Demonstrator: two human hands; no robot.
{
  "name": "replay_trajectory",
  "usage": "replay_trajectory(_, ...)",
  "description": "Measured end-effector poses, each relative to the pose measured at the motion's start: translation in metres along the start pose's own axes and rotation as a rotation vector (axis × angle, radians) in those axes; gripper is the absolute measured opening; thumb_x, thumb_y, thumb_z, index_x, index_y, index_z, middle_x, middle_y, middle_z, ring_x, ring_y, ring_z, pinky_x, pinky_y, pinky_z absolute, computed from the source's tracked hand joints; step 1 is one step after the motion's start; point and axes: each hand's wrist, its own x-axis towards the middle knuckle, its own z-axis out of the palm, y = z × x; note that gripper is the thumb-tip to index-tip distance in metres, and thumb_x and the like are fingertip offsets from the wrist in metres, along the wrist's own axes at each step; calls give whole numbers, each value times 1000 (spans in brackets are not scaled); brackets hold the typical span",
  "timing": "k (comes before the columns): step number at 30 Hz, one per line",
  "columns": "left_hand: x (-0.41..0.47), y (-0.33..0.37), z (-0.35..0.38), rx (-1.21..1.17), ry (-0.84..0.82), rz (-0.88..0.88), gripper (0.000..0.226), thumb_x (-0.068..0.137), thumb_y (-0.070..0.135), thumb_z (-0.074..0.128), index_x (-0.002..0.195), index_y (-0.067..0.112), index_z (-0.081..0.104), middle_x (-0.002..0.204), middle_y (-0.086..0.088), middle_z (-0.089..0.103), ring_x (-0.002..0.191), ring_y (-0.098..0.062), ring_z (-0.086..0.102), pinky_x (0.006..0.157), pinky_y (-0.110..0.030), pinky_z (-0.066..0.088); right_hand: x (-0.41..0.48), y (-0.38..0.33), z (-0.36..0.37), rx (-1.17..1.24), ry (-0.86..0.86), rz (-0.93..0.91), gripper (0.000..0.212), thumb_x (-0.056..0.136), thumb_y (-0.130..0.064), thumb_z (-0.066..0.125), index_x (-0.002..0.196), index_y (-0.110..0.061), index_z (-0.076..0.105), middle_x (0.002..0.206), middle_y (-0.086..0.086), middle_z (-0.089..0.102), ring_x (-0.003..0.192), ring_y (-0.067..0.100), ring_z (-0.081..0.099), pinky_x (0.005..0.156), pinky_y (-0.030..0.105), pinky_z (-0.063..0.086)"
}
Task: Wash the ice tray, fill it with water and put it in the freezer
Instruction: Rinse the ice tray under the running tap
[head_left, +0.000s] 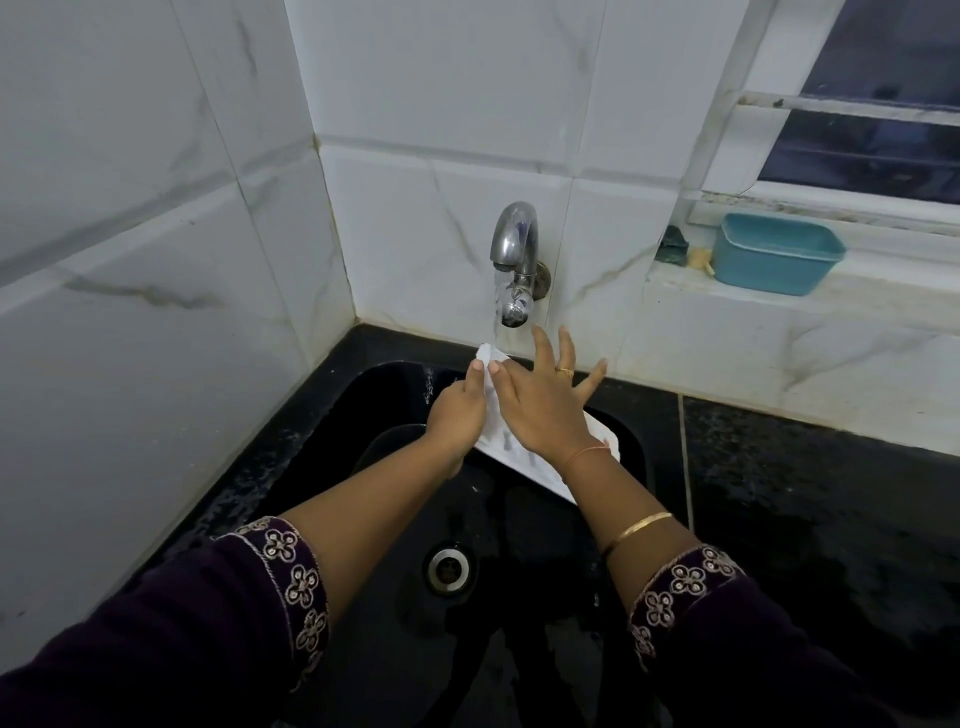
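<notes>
A white ice tray (506, 449) is held tilted over the black sink (631, 441), its far end right under the running steel tap (514, 249). My left hand (460, 413) grips the tray's left edge near the top. My right hand (545, 408) lies flat on the tray's upper face with fingers spread, covering most of it. Water streams from the spout onto the tray's far corner.
A drain (447, 567) sits in the sink bottom below my arms, and a dark round dish (387, 447) lies in the sink at left. A blue plastic tub (776, 254) stands on the window ledge at right. Wet black countertop (821, 493) extends right; tiled walls close in left and behind.
</notes>
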Motion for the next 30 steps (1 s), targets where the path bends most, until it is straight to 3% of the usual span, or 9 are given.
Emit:
replay_trajectory(4, 5, 1, -8, -49, -15, 13, 60, 100, 51, 20, 129, 12, 55, 131, -8, 56, 118, -21, 51, 88, -27, 35, 2, -8, -7, 513, -184, 263, 39, 97, -49, 29, 119, -36, 60, 159, -5, 7, 146, 17, -12, 112, 58, -14)
replay_trajectory(6, 5, -1, -9, -43, -37, 13, 62, 98, 56, 21, 122, 13, 59, 122, -6, 60, 104, -18, 55, 83, -28, 39, 4, -4, -8, 634, -211, 288, 36, 96, -50, 30, 101, -41, 65, 158, -7, 14, 146, 18, -9, 114, 57, -10)
replay_trajectory(8, 2, -4, -6, -23, -61, 9, 62, 98, 57, 21, 112, 13, 62, 107, -3, 60, 88, -12, 54, 75, -26, 42, 7, 0, -7, 523, -178, 284, 43, 97, -50, 27, 86, -38, 67, 157, -7, 16, 146, 18, -8, 111, 58, -15)
replay_trajectory(10, 0, -7, -1, -11, -74, 11, 64, 98, 56, 21, 118, 10, 62, 103, -1, 58, 85, -10, 51, 70, -24, 40, 7, -1, -3, 314, -118, 225, 49, 98, -50, 22, 96, -34, 69, 158, -6, 12, 146, 18, -11, 108, 59, -21)
replay_trajectory(12, 0, -7, 0, -4, -70, 19, 65, 98, 55, 20, 124, 11, 59, 115, -5, 60, 91, -10, 51, 75, -26, 38, 1, -4, -1, 212, -64, 122, 49, 99, -49, 22, 106, -32, 68, 159, -6, 9, 146, 17, -14, 107, 59, -23)
replay_trajectory(17, 3, 4, -11, 21, -36, 26, 62, 100, 52, 19, 131, 10, 53, 133, -10, 55, 118, -22, 51, 87, -27, 34, 1, -1, 0, 373, -176, 176, 45, 97, -55, 21, 125, -43, 54, 159, -7, 7, 145, 16, -15, 109, 59, -20)
replay_trajectory(21, -1, 2, -7, 40, -56, 41, 61, 100, 51, 18, 131, 11, 53, 133, -10, 55, 121, -23, 51, 87, -28, 36, 3, -3, 1, 192, -67, 88, 48, 98, -52, 19, 116, -39, 62, 159, -4, 5, 145, 18, -17, 106, 59, -23)
replay_trajectory(26, 5, 3, -14, -22, 1, 48, 58, 101, 48, 21, 129, 10, 55, 132, -9, 55, 118, -22, 52, 89, -27, 36, 1, -3, 2, 359, -214, 165, 50, 95, -60, 16, 130, -46, 48, 160, -6, 3, 145, 18, -17, 108, 60, -21)
replay_trajectory(30, 0, -3, -9, -14, -12, 26, 57, 101, 49, 24, 128, 10, 56, 131, -10, 57, 116, -22, 53, 87, -28, 38, 0, -2, 1, 138, -71, 93, 49, 98, -53, 16, 119, -43, 59, 159, -2, 5, 145, 22, -17, 105, 63, -22)
